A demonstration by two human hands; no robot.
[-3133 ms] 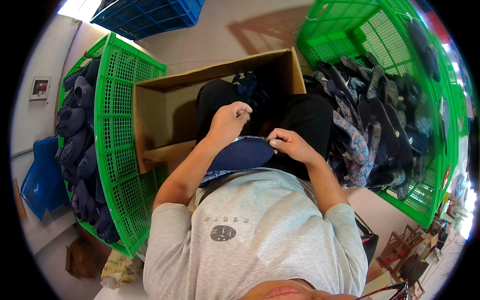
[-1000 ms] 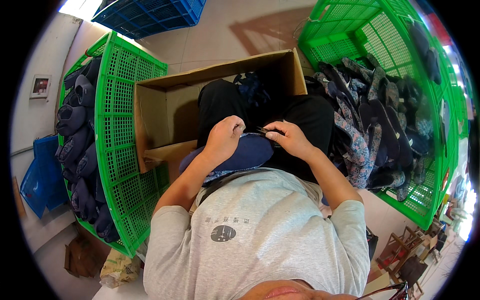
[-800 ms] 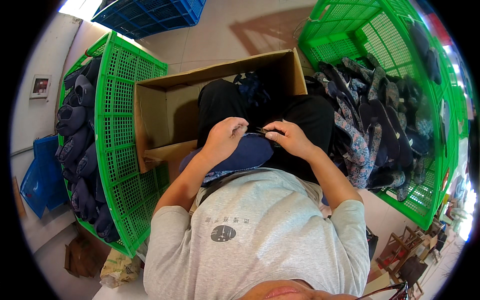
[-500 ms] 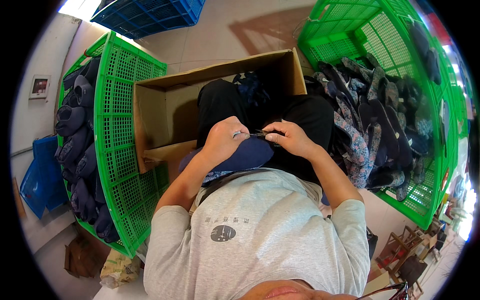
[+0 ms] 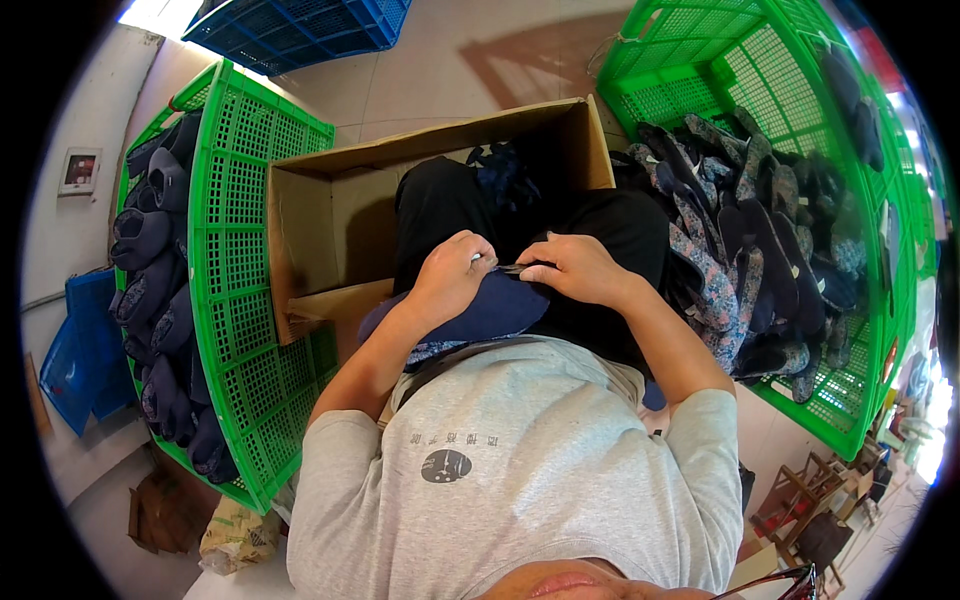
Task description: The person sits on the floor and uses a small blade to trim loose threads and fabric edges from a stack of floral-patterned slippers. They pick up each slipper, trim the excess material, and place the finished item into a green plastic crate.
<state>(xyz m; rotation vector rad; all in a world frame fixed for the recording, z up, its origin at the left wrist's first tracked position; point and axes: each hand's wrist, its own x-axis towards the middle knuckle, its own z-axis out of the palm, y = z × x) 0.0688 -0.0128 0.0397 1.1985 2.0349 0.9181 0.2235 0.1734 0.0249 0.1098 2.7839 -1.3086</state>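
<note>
On my lap lies a slipper (image 5: pixel 490 313) with a navy sole facing up and a blue floral upper showing beneath its near edge. My left hand (image 5: pixel 456 272) is closed in a pinch at the slipper's far edge, and a small whitish bit shows by its fingertips. From the other side my right hand (image 5: pixel 578 268) closes around a small metal tool (image 5: pixel 512 269), which looks like thread snips. The tool's tip points left and reaches the slipper's edge, close to my left fingertips. What the tip touches is too small to make out.
An open cardboard box (image 5: pixel 310 225) stands around my knees with dark blue pieces inside. Green crates stand left (image 5: pixel 235 240) and right (image 5: pixel 785 65), with many navy and floral slippers heaped beside them or in them. A blue crate (image 5: pixel 300 35) is at the far left.
My right hand has shifted slightly, and the tool's tip now sits nearer my left fingertips. My left hand has turned a little; the slipper stays on my lap.
</note>
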